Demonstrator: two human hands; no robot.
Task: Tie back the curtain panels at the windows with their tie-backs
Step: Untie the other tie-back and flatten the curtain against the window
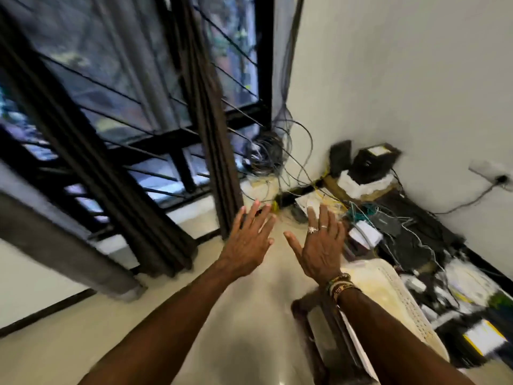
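Two dark brown curtain panels hang in gathered columns before a black-barred window. One panel drops to the floor just left of my hands; the other panel hangs further left. My left hand is stretched forward, fingers straight and spread, its fingertips close to the nearer panel's lower edge without touching it. Beside it my right hand, with rings and wrist bands, is spread flat too. Neither hand holds anything. No tie-back shows.
A tangle of cables fills the corner under the window. Boxes, network gear and wires crowd the floor along the white wall on the right. A wooden chair with a cream cushion stands under my right arm. Pale tiled floor lies below.
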